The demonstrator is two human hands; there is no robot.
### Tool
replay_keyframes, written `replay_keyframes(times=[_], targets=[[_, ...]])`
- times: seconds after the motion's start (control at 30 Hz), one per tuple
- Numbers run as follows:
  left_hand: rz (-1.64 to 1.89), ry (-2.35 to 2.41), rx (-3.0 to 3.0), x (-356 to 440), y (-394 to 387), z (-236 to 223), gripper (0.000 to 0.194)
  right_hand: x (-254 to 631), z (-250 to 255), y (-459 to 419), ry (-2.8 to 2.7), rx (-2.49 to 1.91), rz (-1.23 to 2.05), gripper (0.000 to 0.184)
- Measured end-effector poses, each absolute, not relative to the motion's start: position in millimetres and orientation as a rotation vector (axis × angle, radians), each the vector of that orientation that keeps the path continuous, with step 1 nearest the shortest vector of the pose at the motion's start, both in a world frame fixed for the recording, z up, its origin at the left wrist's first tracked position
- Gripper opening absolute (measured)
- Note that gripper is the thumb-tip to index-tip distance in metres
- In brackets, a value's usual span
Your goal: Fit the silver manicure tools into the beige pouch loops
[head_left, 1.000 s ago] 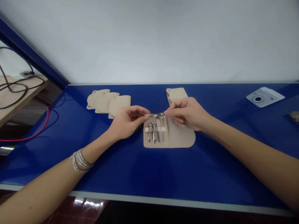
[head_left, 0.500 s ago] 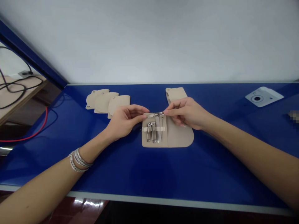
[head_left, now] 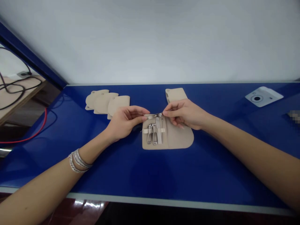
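Observation:
An open beige manicure case (head_left: 178,137) lies flat on the blue table (head_left: 150,168). Under its elastic strap sit two nail clippers (head_left: 151,133) and a slim metal tool. Just above the case's top edge, both hands pinch a small metal tool (head_left: 154,116) held crosswise. My left hand (head_left: 126,120) grips its left end with thumb and fingers. My right hand (head_left: 185,113) pinches its right end. A bracelet is on my left wrist.
Three beige closed cases (head_left: 106,102) lie fanned out at the back left. Another beige case (head_left: 175,94) lies behind my right hand. A white device (head_left: 263,96) sits at the far right. Cables and a red cord (head_left: 35,132) lie off the table's left edge.
Both hands and the small metal tool have stayed nearly in place above the case. The view has shifted slightly.

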State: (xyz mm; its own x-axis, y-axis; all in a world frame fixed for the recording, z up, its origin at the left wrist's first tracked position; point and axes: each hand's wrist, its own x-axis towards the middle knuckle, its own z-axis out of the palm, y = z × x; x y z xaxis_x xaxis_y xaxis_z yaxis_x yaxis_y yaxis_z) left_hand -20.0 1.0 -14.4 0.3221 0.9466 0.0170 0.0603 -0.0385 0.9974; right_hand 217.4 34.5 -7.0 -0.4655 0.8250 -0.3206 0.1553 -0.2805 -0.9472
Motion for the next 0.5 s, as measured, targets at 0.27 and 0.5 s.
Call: replay_keyframes(times=[0.27, 0.5], targets=[[0.941, 1.007, 1.412, -20.4, 1.3, -14.1, 0.027, 217.9, -7.2, 35.8, -1.459, -1.207, 1.828, 0.024], [0.893, 1.063, 1.443, -21.8, 2.2, -13.9, 0.027, 217.3, -10.3, 38.7, -1.567, -1.187, 1.821, 0.021]])
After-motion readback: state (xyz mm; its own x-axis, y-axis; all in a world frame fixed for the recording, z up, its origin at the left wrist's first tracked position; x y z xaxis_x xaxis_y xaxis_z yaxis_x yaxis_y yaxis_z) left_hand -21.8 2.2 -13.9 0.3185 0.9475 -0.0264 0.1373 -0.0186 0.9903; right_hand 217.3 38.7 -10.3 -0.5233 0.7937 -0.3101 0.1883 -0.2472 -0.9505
